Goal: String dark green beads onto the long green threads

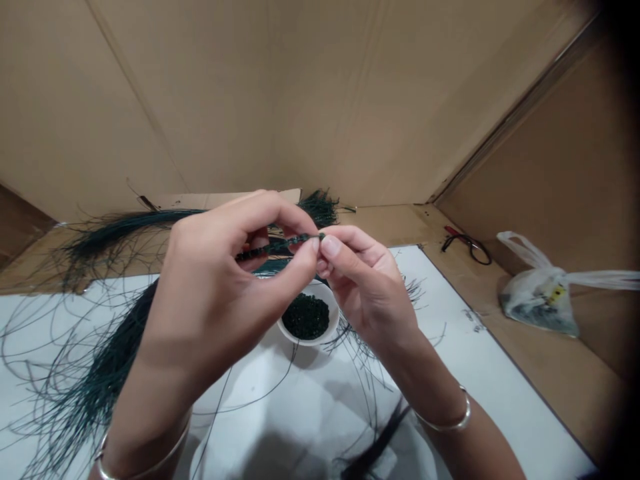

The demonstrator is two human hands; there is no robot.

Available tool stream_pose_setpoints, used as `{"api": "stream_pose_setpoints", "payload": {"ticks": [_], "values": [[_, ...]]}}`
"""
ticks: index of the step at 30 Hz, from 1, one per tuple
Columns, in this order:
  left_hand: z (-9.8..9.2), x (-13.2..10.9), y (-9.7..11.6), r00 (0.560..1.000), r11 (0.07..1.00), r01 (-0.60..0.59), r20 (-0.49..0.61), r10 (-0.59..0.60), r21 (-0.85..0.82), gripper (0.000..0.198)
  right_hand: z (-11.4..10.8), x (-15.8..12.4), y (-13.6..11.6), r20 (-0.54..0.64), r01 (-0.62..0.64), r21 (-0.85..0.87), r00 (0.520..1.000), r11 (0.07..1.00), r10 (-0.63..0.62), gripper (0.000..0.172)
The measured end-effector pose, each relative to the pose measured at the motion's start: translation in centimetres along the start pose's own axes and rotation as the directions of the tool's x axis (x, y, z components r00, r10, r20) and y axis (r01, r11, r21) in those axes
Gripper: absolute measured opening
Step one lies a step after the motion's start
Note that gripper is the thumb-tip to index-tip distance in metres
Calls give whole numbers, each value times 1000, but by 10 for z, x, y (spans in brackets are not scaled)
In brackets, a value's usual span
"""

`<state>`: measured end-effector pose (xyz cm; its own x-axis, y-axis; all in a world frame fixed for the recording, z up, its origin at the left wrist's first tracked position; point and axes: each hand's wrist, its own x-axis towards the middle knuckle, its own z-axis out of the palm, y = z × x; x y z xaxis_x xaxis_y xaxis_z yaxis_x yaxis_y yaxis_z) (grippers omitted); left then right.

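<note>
My left hand and my right hand pinch a short dark green beaded strand between thumbs and forefingers, with their fingertips almost meeting at its end. Below them stands a small white bowl holding a heap of dark green beads. Long, thin dark green strands spread out in a loose bundle under my left hand. A second bundle lies behind my hands, partly hidden by them.
A white sheet covers the cardboard-coloured work surface, with loose strands across it. Dark-framed glasses and a white plastic bag lie to the right. Cardboard walls stand behind. Each of my wrists wears a metal bangle.
</note>
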<state>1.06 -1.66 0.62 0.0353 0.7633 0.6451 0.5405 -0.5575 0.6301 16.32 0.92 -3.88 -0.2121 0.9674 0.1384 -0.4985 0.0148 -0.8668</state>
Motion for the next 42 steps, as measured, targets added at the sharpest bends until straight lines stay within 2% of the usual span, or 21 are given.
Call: {"api": "stream_pose_setpoints", "payload": {"ticks": [10,19,22,28,37,42], "values": [[4,-1,6,996,996,79,-41,-80,-32,11,4,-4,6,-55,108,-3,993,994,-108,9],[3,0,6,991,990,134,23,-133,-33,9,2,-6,11,-65,196,-39,978,980,-198,8],[0,0,6,986,986,161,51,-158,-49,7,2,-7,11,-45,207,5,977,978,-206,5],[0,0,5,986,983,159,59,-154,-96,7,2,-7,9,-7,216,52,976,975,-216,7],[-1,-1,2,988,981,145,72,-137,-128,5,5,-10,12,-55,272,-7,961,962,-272,7],[2,0,3,990,982,140,34,-137,-129,8,6,-10,15,-76,272,1,959,962,-271,6]]}}
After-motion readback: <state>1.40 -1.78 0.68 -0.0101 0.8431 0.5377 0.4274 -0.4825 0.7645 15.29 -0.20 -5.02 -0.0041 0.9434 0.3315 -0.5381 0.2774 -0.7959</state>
